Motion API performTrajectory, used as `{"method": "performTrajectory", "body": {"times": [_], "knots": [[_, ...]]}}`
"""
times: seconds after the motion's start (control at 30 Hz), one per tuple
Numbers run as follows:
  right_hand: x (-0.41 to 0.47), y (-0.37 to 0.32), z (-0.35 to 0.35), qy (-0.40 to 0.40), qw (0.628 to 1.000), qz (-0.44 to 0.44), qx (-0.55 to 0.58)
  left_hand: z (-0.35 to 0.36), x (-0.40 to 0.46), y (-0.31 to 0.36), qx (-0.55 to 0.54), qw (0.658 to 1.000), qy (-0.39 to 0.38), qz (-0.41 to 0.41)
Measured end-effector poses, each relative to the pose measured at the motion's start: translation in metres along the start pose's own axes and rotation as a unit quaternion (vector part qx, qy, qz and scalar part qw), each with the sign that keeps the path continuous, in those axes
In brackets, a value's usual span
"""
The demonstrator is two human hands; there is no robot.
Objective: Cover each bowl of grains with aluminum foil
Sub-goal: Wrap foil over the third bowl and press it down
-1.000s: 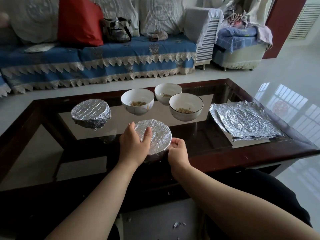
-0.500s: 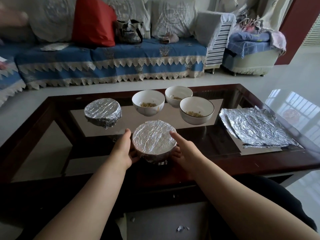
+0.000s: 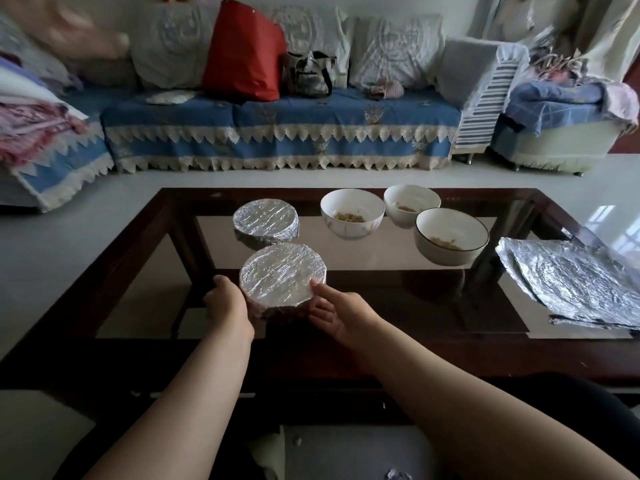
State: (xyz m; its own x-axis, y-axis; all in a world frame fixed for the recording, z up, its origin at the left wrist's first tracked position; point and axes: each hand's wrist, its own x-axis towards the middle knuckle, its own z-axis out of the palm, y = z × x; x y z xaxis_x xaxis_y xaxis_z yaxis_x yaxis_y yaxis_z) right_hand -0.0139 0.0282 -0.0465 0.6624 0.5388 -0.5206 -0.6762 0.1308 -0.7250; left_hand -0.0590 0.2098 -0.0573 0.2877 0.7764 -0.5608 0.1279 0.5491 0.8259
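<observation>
A foil-covered bowl (image 3: pixel 282 277) is gripped from both sides, my left hand (image 3: pixel 228 303) on its left wall and my right hand (image 3: pixel 337 308) on its right wall. Just behind it stands a second foil-covered bowl (image 3: pixel 266 220), nearly touching. Three uncovered white bowls with grains stand to the right: one (image 3: pixel 352 211) at the middle, one (image 3: pixel 411 202) farther back, and a dark-rimmed one (image 3: pixel 451 235) nearest. A stack of crinkled foil sheets (image 3: pixel 575 282) lies at the table's right end.
The glass-topped coffee table (image 3: pixel 381 355) has a dark wood frame. A blue-covered sofa (image 3: pixel 277 133) with a red bag (image 3: pixel 244 50) runs behind it. Foil scraps (image 3: pixel 398 474) lie on the floor by my knees.
Both hands shifted from pressing the foil down to gripping the bowl's sides. The covered bowl has moved left and back, close to the other covered bowl.
</observation>
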Motion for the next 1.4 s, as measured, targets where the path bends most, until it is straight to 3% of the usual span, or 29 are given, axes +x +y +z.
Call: {"method": "performTrajectory", "body": {"times": [0.17, 0.3, 0.43, 0.57, 0.63, 0.73, 0.83, 1.0, 1.07, 1.17, 1.2, 1.27, 1.4], "knots": [[0.013, 0.018, 0.044, -0.016, 1.000, 0.008, 0.010, -0.023, -0.008, 0.015, 0.011, 0.983, 0.108, 0.148], [0.023, 0.023, 0.061, -0.009, 1.000, 0.015, 0.021, -0.031, -0.022, 0.016, 0.054, 0.947, 0.106, 0.300], [0.016, 0.018, 0.055, -0.020, 0.999, 0.021, 0.016, -0.028, -0.032, 0.015, 0.125, 0.854, 0.047, 0.502], [0.013, -0.002, 0.019, 0.064, 0.998, -0.002, 0.019, -0.005, -0.057, 0.006, 0.271, 0.700, -0.046, 0.659], [0.016, -0.021, -0.003, 0.108, 0.993, -0.016, 0.048, 0.011, -0.067, 0.000, 0.343, 0.640, -0.103, 0.680], [0.025, -0.056, -0.030, 0.135, 0.985, -0.049, 0.098, 0.034, -0.080, -0.006, 0.400, 0.601, -0.156, 0.675], [0.042, -0.089, -0.045, 0.138, 0.982, -0.059, 0.111, 0.052, -0.081, -0.011, 0.419, 0.584, -0.155, 0.678], [0.073, -0.124, -0.048, 0.110, 0.990, -0.044, 0.071, 0.074, -0.077, -0.013, 0.458, 0.601, -0.162, 0.635], [0.083, -0.130, -0.052, 0.114, 0.992, -0.043, 0.037, 0.081, -0.079, -0.013, 0.443, 0.658, -0.201, 0.575], [0.094, -0.133, -0.059, 0.124, 0.991, -0.050, 0.030, 0.091, -0.095, -0.011, 0.324, 0.817, -0.276, 0.389], [0.096, -0.134, -0.060, 0.127, 0.990, -0.053, 0.026, 0.094, -0.101, -0.011, 0.274, 0.852, -0.292, 0.337], [0.096, -0.137, -0.060, 0.128, 0.990, -0.058, 0.005, 0.099, -0.107, -0.013, 0.209, 0.887, -0.299, 0.285], [0.077, -0.138, -0.065, 0.129, 0.990, -0.037, -0.039, 0.103, -0.108, -0.012, 0.113, 0.925, -0.304, 0.198]]}}
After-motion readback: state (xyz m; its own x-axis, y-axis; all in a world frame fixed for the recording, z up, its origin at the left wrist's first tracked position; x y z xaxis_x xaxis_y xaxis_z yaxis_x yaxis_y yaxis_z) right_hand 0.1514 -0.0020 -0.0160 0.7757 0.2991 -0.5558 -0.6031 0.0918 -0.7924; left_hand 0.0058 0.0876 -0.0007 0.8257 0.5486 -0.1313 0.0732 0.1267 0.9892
